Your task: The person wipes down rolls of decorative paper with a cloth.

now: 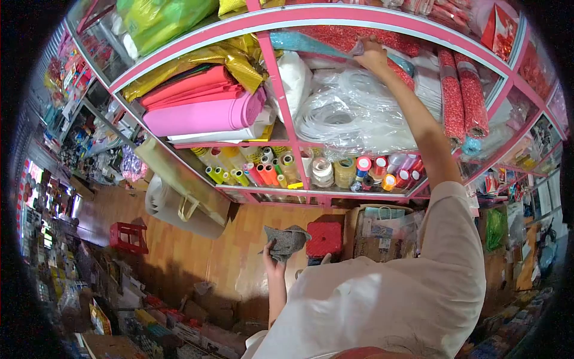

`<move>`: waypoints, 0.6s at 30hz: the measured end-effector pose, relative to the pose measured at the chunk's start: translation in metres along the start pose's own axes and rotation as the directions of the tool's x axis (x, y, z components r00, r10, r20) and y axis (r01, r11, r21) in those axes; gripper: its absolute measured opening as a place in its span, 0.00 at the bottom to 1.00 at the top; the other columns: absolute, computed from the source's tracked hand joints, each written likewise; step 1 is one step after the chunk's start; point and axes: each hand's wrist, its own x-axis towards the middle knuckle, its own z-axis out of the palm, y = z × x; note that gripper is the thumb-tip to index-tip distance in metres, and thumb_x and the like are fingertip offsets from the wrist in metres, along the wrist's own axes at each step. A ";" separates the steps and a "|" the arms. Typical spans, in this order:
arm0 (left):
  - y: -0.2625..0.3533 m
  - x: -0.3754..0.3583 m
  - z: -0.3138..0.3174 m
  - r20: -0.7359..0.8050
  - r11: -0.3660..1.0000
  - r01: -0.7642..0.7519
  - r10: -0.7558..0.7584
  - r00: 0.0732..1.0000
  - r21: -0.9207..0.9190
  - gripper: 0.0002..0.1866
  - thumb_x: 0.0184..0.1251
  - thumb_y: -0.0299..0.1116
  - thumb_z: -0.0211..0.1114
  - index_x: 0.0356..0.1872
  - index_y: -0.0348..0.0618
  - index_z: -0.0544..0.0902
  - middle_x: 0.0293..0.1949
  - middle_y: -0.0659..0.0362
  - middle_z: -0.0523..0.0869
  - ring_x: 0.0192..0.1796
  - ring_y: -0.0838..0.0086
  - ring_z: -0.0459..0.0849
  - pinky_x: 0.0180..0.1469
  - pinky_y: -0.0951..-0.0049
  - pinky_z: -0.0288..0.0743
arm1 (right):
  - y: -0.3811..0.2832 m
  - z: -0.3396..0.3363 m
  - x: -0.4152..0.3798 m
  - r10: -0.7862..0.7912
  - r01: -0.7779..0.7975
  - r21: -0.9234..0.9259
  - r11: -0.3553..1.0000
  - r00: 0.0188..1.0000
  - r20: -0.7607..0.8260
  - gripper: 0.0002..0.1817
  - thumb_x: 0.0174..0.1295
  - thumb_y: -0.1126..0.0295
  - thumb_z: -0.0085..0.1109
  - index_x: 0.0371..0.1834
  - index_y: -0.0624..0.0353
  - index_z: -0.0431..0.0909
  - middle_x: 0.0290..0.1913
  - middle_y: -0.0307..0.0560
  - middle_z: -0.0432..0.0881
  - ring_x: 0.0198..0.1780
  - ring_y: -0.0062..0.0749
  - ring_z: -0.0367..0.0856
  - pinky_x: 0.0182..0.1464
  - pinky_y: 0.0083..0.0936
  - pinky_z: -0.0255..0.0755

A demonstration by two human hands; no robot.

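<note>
the right hand (372, 55) reaches high up into the pink shelf (335, 18) and its grip is closed on the end of a blue-green glitter roll (302, 43). the roll lies on its side near the top of the shelf, just under the pink top bar, with red glitter sheets (353, 37) behind it. right below the hand sits a big heap of clear plastic wrap (353, 113). two red glitter rolls (461, 99) stand tilted to the right of the arm. the left hand (273, 261) is held low, down in front of the body, and its grip is clenched around a grey cloth (287, 240) that sticks up out of the fist. in the part of the shelf to the left lie fat pink and red foam rolls (203, 110), with gold shiny paper (236, 60) on top of them. on the row below stand many small ribbon spools (335, 170) in lots of colours. down on the wooden floor (197, 251) are a red stool (324, 238), near the grey cloth, and a red crate (127, 237) well apart to the left.
</note>
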 end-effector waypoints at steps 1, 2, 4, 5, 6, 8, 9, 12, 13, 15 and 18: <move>-0.004 -0.006 0.008 0.016 0.999 -0.010 0.009 1.000 0.036 0.17 0.61 0.31 0.58 0.50 0.38 0.76 0.52 0.54 0.80 0.55 0.60 0.77 0.61 0.56 0.68 | -0.004 0.001 0.005 0.049 -0.047 -0.042 0.998 0.997 0.056 0.39 0.42 0.53 0.67 0.62 0.43 0.67 0.60 0.54 0.68 0.59 0.52 0.71 0.56 0.50 0.70; -0.006 -0.009 0.013 0.032 0.997 -0.023 0.021 0.999 0.073 0.17 0.61 0.32 0.58 0.50 0.38 0.76 0.52 0.54 0.80 0.56 0.60 0.76 0.61 0.56 0.68 | -0.009 0.002 0.010 0.099 -0.090 -0.083 0.992 0.989 0.109 0.39 0.43 0.54 0.67 0.63 0.43 0.66 0.61 0.53 0.67 0.59 0.52 0.72 0.56 0.50 0.69; -0.010 -0.010 0.002 -0.025 0.997 -0.045 0.046 0.999 0.056 0.18 0.62 0.32 0.57 0.53 0.37 0.75 0.54 0.53 0.79 0.57 0.60 0.75 0.62 0.56 0.66 | -0.018 0.001 0.015 0.143 -0.127 -0.114 0.985 0.979 0.147 0.39 0.43 0.54 0.67 0.63 0.42 0.65 0.62 0.52 0.65 0.60 0.52 0.71 0.56 0.53 0.68; -0.011 -0.012 0.001 -0.034 0.999 -0.020 0.021 0.999 0.042 0.19 0.63 0.33 0.56 0.55 0.37 0.74 0.55 0.52 0.78 0.58 0.60 0.75 0.63 0.56 0.66 | -0.019 -0.002 0.016 0.189 -0.161 -0.156 0.974 0.964 0.186 0.39 0.44 0.55 0.67 0.64 0.41 0.64 0.64 0.51 0.64 0.60 0.52 0.70 0.57 0.55 0.67; -0.012 -0.013 0.000 -0.040 1.000 0.009 -0.008 0.999 0.030 0.20 0.64 0.33 0.55 0.56 0.37 0.73 0.56 0.52 0.77 0.59 0.59 0.74 0.63 0.55 0.65 | -0.019 0.001 0.016 0.200 -0.172 -0.161 0.972 0.964 0.178 0.39 0.44 0.55 0.67 0.64 0.41 0.64 0.64 0.51 0.64 0.60 0.52 0.70 0.57 0.55 0.67; -0.013 -0.011 -0.006 -0.042 0.999 0.035 -0.035 0.999 0.018 0.22 0.64 0.33 0.54 0.59 0.38 0.71 0.57 0.51 0.76 0.60 0.59 0.73 0.64 0.54 0.63 | -0.023 0.006 0.012 0.181 -0.166 -0.172 0.971 0.981 0.073 0.35 0.42 0.59 0.69 0.57 0.48 0.67 0.58 0.50 0.66 0.60 0.51 0.70 0.54 0.58 0.66; -0.014 -0.014 -0.003 -0.058 0.999 0.029 -0.027 0.998 0.029 0.22 0.64 0.33 0.54 0.59 0.38 0.71 0.57 0.51 0.76 0.60 0.59 0.73 0.64 0.54 0.63 | -0.024 0.006 0.005 0.147 -0.136 -0.151 0.979 0.987 0.062 0.35 0.46 0.60 0.65 0.60 0.51 0.65 0.59 0.53 0.66 0.58 0.51 0.71 0.52 0.59 0.66; -0.010 -0.009 -0.010 -0.061 0.998 0.046 -0.043 0.997 0.052 0.22 0.64 0.34 0.54 0.59 0.38 0.71 0.57 0.51 0.76 0.60 0.58 0.73 0.64 0.54 0.64 | -0.024 0.040 -0.007 0.052 -0.129 -0.355 0.926 0.975 -0.218 0.31 0.53 0.61 0.58 0.62 0.54 0.64 0.60 0.57 0.65 0.55 0.52 0.72 0.50 0.60 0.66; -0.008 -0.006 -0.012 -0.056 0.997 0.058 -0.055 0.997 0.053 0.22 0.64 0.34 0.54 0.58 0.38 0.72 0.57 0.51 0.77 0.60 0.58 0.73 0.64 0.53 0.64 | -0.022 0.046 -0.008 0.007 -0.113 -0.355 0.928 0.958 -0.285 0.28 0.58 0.63 0.49 0.63 0.58 0.63 0.58 0.60 0.69 0.52 0.53 0.73 0.48 0.62 0.66; -0.007 -0.003 -0.007 -0.048 0.996 0.072 -0.069 0.996 0.055 0.21 0.64 0.35 0.55 0.57 0.38 0.72 0.57 0.51 0.77 0.60 0.58 0.73 0.64 0.53 0.65 | -0.023 0.054 -0.009 -0.015 -0.144 -0.424 0.894 0.937 -0.349 0.27 0.59 0.62 0.48 0.63 0.59 0.64 0.55 0.60 0.71 0.50 0.53 0.74 0.48 0.62 0.66; -0.004 -0.001 0.010 -0.023 0.994 0.016 -0.013 1.000 0.111 0.20 0.64 0.36 0.55 0.56 0.39 0.73 0.56 0.51 0.77 0.59 0.59 0.74 0.63 0.54 0.66 | -0.025 0.057 -0.012 -0.060 -0.211 -0.534 0.819 0.893 -0.445 0.27 0.60 0.61 0.47 0.62 0.62 0.65 0.48 0.58 0.76 0.47 0.52 0.74 0.46 0.61 0.66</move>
